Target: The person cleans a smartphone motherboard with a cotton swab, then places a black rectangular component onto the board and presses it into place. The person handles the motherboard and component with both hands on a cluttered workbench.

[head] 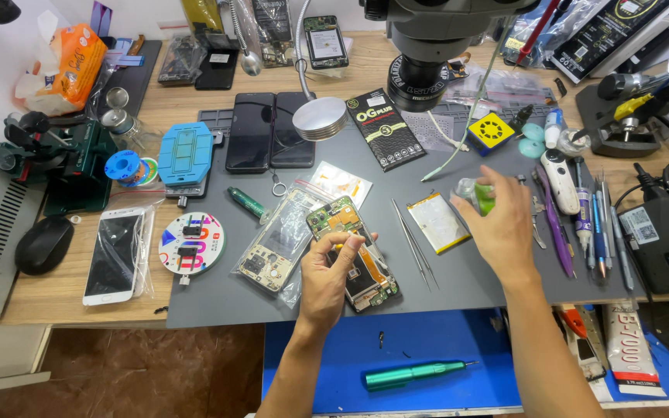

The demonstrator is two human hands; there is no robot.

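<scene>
The left hand [327, 275] rests over the lower half of an opened phone [352, 251] lying back-up on the grey mat [458, 286] at the middle of the desk [63, 294]. Its thumb and forefinger are pinched together on something small above the exposed boards; what they pinch is too small to tell. The right hand [501, 224] is closed around a small bottle with green liquid [480, 195], just right of the loose battery [437, 222] and the tweezers [413, 241].

To do this step well, the left hand seems best kept low and steady on the phone's frame, so the chassis does not slide on the mat while the fingertips work. The bottle probably calls for a sparing dose, tip close to the spot, since liquid running across the open boards or under the flex strip would be hard to clear. A bagged circuit board [279, 241] lies touching the phone's left side, and the battery lies near on the right; both look worth keeping dry. The tweezers lie within easy reach between phone and battery.
</scene>
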